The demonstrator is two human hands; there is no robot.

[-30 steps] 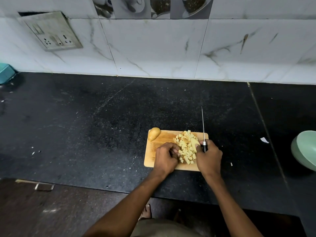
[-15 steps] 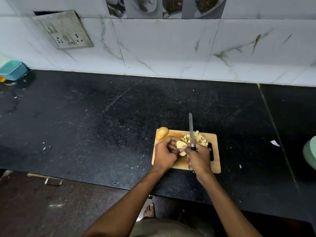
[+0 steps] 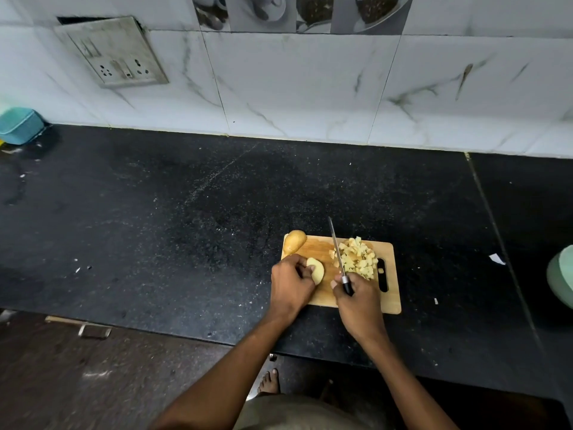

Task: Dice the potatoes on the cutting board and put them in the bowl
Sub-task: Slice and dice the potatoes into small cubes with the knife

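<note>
Done: diced potato pile [image 3: 356, 257] at centre-right, on cutting board [image 3: 389, 302].
Left: potato half [image 3: 317, 270] pinched by left hand [image 3: 290, 285]; whole potato [image 3: 294, 241]; bowl [image 3: 561, 276] transfer.
Right hand [image 3: 359, 302]: wrapped round knife [image 3: 339, 259].

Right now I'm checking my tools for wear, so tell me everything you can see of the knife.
The knife has a narrow, straight steel blade, a silver collar and a dark handle. The right hand holds the handle, covering most of it. The blade points away from the person, slightly leftward, over the wooden cutting board, its right side against the pile of diced potato. Whether the edge touches the board cannot be told.
</note>
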